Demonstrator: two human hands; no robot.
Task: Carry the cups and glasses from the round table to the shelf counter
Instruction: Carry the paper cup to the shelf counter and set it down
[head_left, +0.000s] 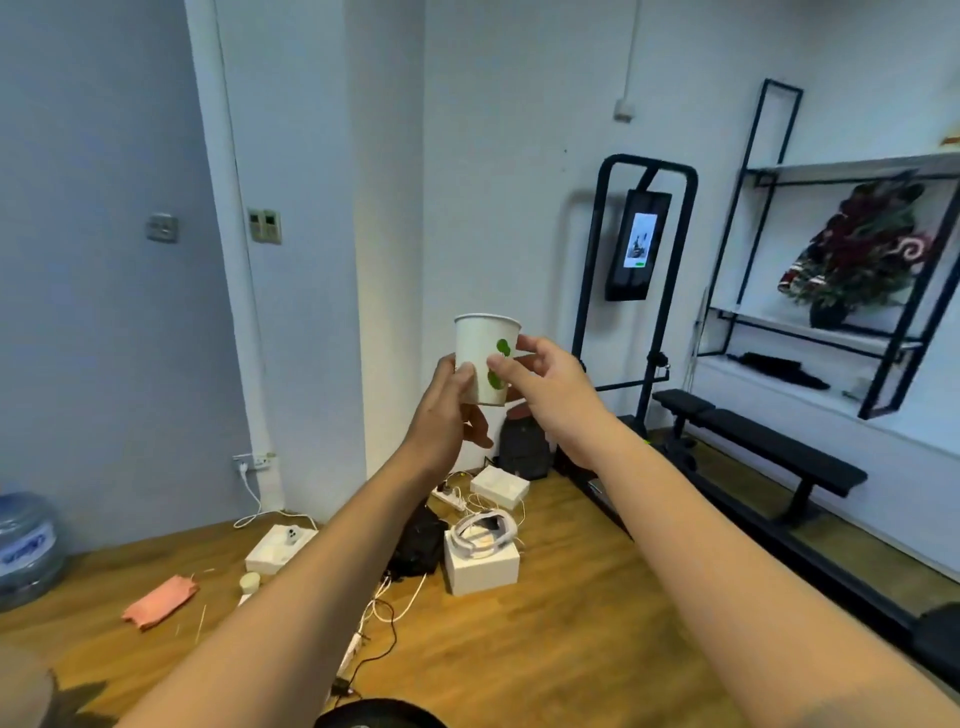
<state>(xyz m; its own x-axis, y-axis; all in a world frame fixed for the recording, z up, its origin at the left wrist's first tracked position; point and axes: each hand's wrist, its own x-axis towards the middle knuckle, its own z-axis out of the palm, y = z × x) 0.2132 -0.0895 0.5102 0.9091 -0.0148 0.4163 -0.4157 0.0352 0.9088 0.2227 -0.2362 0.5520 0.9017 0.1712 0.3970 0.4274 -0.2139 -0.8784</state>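
My left hand (451, 400) grips a white paper cup (485, 358) low on its wall, fingers curled round the near side, while my right hand (540, 382) pinches the cup's right side just under the rim, thumb on the green print. Both arms are stretched forward and the cup is upright at chest height in mid-air, probably held from both sides so that it does not tip while I walk (whether anything is in it cannot be seen). The shelf counter (769, 384) lies well to the right, beneath a black-framed shelf with a dark flower arrangement (862, 249). Between us stands a black bench (758, 441), and on the wooden floor below my arms lie white boxes (480, 569), loose cables (384, 613), a black bag (418, 543) and a pink cloth (161, 600), trip hazards, I judge.
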